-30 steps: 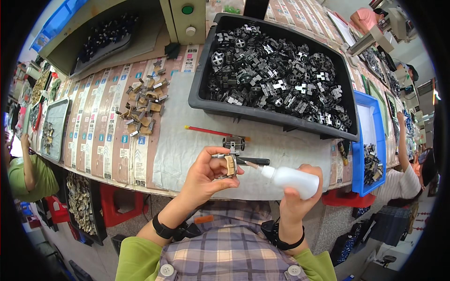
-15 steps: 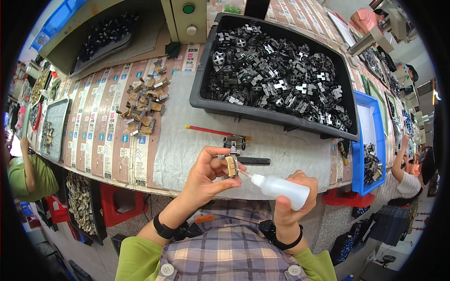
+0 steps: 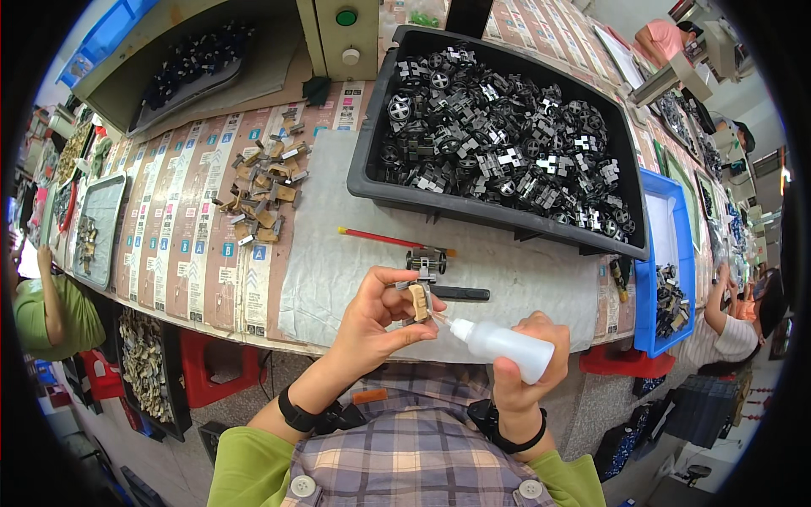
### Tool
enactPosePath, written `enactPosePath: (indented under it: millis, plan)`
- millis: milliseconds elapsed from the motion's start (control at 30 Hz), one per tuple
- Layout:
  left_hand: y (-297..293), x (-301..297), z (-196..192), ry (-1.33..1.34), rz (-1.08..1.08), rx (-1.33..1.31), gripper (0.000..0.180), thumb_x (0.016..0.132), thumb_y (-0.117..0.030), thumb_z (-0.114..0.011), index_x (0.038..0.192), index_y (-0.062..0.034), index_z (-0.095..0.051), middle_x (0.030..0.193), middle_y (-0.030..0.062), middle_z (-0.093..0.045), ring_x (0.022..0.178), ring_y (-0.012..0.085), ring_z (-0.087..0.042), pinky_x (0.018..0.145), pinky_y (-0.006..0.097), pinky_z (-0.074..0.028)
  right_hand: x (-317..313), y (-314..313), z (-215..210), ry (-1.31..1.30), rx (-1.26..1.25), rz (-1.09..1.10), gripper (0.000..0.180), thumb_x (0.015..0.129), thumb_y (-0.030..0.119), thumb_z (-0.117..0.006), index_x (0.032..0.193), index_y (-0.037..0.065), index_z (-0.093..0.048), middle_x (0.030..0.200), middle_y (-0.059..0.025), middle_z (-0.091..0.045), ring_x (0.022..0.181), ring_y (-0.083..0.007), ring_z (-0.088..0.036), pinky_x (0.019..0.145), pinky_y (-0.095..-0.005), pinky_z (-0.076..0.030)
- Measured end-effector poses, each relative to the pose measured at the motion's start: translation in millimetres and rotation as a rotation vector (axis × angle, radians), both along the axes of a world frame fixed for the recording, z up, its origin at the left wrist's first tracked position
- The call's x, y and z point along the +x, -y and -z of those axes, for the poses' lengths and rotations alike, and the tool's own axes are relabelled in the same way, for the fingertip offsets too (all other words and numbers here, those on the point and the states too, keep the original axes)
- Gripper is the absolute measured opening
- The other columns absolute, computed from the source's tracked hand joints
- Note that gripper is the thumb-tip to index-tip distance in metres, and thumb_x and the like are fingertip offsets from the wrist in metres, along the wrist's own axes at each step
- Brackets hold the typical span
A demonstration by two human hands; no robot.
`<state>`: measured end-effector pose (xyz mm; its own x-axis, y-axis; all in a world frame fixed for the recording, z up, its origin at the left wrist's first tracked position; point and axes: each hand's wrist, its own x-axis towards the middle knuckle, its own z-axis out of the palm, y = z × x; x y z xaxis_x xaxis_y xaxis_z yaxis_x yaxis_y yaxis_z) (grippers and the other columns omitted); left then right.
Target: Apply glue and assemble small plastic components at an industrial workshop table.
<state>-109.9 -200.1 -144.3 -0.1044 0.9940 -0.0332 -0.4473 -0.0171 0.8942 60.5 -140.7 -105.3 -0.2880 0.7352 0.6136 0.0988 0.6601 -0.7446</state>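
Observation:
In my left hand (image 3: 367, 329) I pinch a small tan and grey part (image 3: 420, 302) between thumb and fingers, above the table's near edge. My right hand (image 3: 541, 351) is closed around a translucent white squeeze bottle (image 3: 511, 346), tilted so its thin nozzle points left and meets the part's right side; whether liquid comes out is too small to tell. Just beyond my left fingers lies a small black wheeled assembly (image 3: 428, 263). A red stick with a yellow tip (image 3: 372, 236) runs behind it, and a flat black bar (image 3: 463, 294) lies in front.
A large black bin (image 3: 498, 221) heaped with black wheeled assemblies stands behind my hands. Left of the pale sheet (image 3: 321, 287) is a pile of tan and grey parts (image 3: 262, 190). A blue tray (image 3: 686, 220) holds more parts at right. Other people sit at both sides.
The view has shifted slightly, so the table things appear a little farther right. Both hands keep their hold, and the bottle's nozzle stays at the part.

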Motion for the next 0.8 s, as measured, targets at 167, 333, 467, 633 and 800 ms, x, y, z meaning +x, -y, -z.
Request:
enactPosePath:
  millis: [167, 333, 467, 633, 800]
  plan:
    - [-0.5, -0.4, -1.3, 0.005, -0.011, 0.001, 0.057, 0.069, 0.001, -0.067, 0.113, -0.0077, -0.032, 0.097, 0.0191, -0.056, 0.081, 0.0171, -0.059, 0.075, 0.029, -0.048, 1.5, -0.9, -3.2, 0.021, 0.024, -0.025, 0.039, 0.070, 0.031, -0.071, 0.083, 0.002, -0.049, 0.063, -0.0047, -0.054, 0.046, -0.0146, -0.048, 0.045, -0.0252, -0.035]
    - [0.8, 0.0, -0.8, 0.037, -0.015, -0.005, 0.056, 0.070, 0.001, -0.067, 0.113, -0.0076, -0.031, 0.097, 0.0193, -0.056, 0.081, 0.0177, -0.060, 0.076, 0.030, -0.049, 3.0, 0.7, -3.3, 0.025, 0.009, -0.019, 0.039, 0.070, 0.031, -0.070, 0.083, 0.002, -0.049, 0.062, -0.0046, -0.053, 0.046, -0.0145, -0.048, 0.045, -0.0250, -0.035]
    - [1.4, 0.0, -2.3, 0.037, -0.003, 0.008, 0.054, 0.072, 0.001, -0.065, 0.112, -0.0068, -0.031, 0.098, 0.0179, -0.056, 0.082, 0.0168, -0.059, 0.076, 0.029, -0.048, 2.6, 0.2, -2.8, -0.015, 0.002, 0.010, 0.038, 0.070, 0.031, -0.070, 0.084, 0.002, -0.049, 0.061, -0.0044, -0.052, 0.045, -0.0139, -0.046, 0.045, -0.0250, -0.035]
    - [0.8, 0.4, -2.2, 0.022, 0.004, 0.014, 0.051, 0.073, 0.001, -0.064, 0.112, -0.0060, -0.032, 0.098, 0.0165, -0.057, 0.083, 0.0153, -0.059, 0.077, 0.028, -0.047, 0.4, -1.7, -1.9, -0.009, 0.016, 0.003, 0.038, 0.070, 0.030, -0.070, 0.084, 0.002, -0.049, 0.061, -0.0046, -0.052, 0.044, -0.0135, -0.045, 0.044, -0.0252, -0.034]
    - [0.6, 0.5, -1.4, -0.006, -0.009, 0.036, 0.051, 0.073, -0.001, -0.065, 0.112, -0.0061, -0.032, 0.098, 0.0159, -0.057, 0.083, 0.0146, -0.058, 0.076, 0.027, -0.047, 2.1, -3.5, -3.6, 0.051, 0.006, 0.017, 0.039, 0.070, 0.031, -0.071, 0.084, 0.002, -0.048, 0.060, -0.0049, -0.052, 0.044, -0.0143, -0.045, 0.044, -0.0253, -0.035]
